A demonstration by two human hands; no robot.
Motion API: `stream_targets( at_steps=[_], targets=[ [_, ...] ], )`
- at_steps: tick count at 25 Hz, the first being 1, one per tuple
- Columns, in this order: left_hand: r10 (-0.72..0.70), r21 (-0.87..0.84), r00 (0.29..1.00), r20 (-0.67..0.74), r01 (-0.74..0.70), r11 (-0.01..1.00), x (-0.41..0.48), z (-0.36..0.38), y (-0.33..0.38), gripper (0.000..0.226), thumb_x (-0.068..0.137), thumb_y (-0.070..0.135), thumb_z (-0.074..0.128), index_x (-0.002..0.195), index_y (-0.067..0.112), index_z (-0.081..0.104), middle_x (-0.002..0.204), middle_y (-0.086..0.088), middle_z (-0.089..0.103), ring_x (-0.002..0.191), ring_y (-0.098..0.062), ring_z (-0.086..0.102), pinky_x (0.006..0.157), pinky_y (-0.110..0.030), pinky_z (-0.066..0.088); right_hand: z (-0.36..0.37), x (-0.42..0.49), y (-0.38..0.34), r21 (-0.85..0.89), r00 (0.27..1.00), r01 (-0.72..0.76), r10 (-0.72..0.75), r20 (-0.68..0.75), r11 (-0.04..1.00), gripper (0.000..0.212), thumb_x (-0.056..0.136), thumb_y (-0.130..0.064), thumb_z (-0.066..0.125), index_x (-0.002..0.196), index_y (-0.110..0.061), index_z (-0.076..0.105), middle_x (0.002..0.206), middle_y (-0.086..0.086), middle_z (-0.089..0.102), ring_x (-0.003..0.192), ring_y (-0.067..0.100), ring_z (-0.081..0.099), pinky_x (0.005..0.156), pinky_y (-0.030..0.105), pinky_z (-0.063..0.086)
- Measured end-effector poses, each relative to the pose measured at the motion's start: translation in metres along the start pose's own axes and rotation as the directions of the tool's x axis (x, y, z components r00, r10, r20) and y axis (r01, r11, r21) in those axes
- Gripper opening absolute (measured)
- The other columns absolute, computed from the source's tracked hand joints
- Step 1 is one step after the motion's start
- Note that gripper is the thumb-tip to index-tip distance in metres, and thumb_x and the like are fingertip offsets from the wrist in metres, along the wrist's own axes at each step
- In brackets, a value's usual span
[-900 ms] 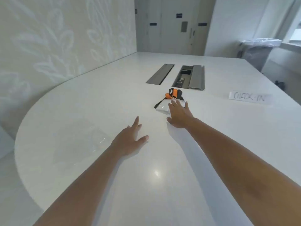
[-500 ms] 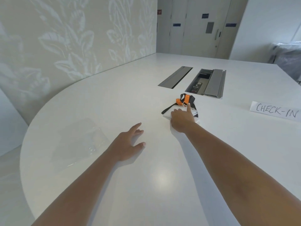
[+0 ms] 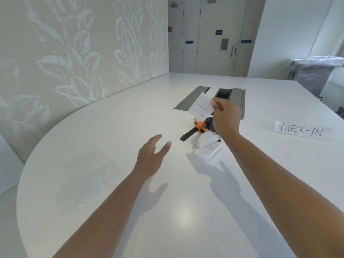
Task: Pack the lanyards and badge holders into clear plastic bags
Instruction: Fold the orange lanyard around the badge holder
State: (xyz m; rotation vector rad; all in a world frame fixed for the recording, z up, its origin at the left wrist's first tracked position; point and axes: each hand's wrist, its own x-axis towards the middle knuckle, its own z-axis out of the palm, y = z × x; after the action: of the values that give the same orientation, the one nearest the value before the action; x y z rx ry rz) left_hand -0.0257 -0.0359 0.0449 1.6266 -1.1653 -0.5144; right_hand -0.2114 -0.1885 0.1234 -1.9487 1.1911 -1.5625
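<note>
R hand (image 3: 226, 121) pinches badge holder (image 3: 201, 107) above stack (image 3: 206, 141); L hand (image 3: 150, 157) wide, well inside table edge (image 3: 74, 117).

Print on the pinched badge holder (image 3: 201, 107) was unreadable; just below the grip, the right hand (image 3: 226, 119) hid some lanyards (image 3: 200, 127).

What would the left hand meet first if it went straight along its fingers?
Likely nothing near: left hand points over bare table toward the metal hatch; lanyard strap lies just right of that line. Depth unclear.
</note>
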Motion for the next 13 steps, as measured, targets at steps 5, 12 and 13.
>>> stream_targets(
  at_steps=[5, 12, 13],
  targets=[
    [0.141, -0.197, 0.989, -0.032, -0.145, 0.97, 0.006, 0.002, 0.084, 0.073, 0.085, 0.057, 0.063, 0.148, 0.029, 0.037, 0.153, 0.015, 0.04, 0.139, -0.002, 0.036, 0.113, -0.026, 0.029, -0.03, -0.037, -0.059, 0.407, 0.999, -0.02, 0.002, 0.044, 0.913, 0.02, 0.096, -0.017, 0.062, 0.09, -0.033, 0.073, 0.087, -0.014, 0.075, 0.085, 0.01, 0.072, 0.081, 0.028, 0.058],
    [0.166, -0.219, 0.977, -0.132, -0.192, 0.957, -0.004, -0.005, 0.088, 0.017, 0.087, 0.022, 0.073, 0.084, 0.005, 0.072, 0.08, -0.01, 0.075, 0.07, -0.021, 0.069, 0.058, -0.025, 0.053, -0.018, -0.061, -0.069, 0.486, 0.977, -0.109, 0.004, 0.214, 0.867, 0.014, 0.093, -0.021, 0.068, 0.105, -0.017, 0.072, 0.087, -0.005, 0.077, 0.079, 0.01, 0.07, 0.076, 0.029, 0.058],
    [0.11, -0.304, 0.983, -0.147, -0.151, 0.941, -0.004, -0.005, 0.085, 0.012, 0.087, 0.02, 0.073, 0.082, 0.009, 0.073, 0.08, -0.009, 0.075, 0.073, -0.021, 0.07, 0.061, -0.028, 0.056, -0.013, -0.063, -0.064, 0.493, 0.962, -0.17, 0.035, 0.27, 0.853, 0.021, 0.092, -0.021, 0.069, 0.113, -0.017, 0.068, 0.092, -0.006, 0.077, 0.084, 0.01, 0.071, 0.079, 0.031, 0.058]
  ],
)
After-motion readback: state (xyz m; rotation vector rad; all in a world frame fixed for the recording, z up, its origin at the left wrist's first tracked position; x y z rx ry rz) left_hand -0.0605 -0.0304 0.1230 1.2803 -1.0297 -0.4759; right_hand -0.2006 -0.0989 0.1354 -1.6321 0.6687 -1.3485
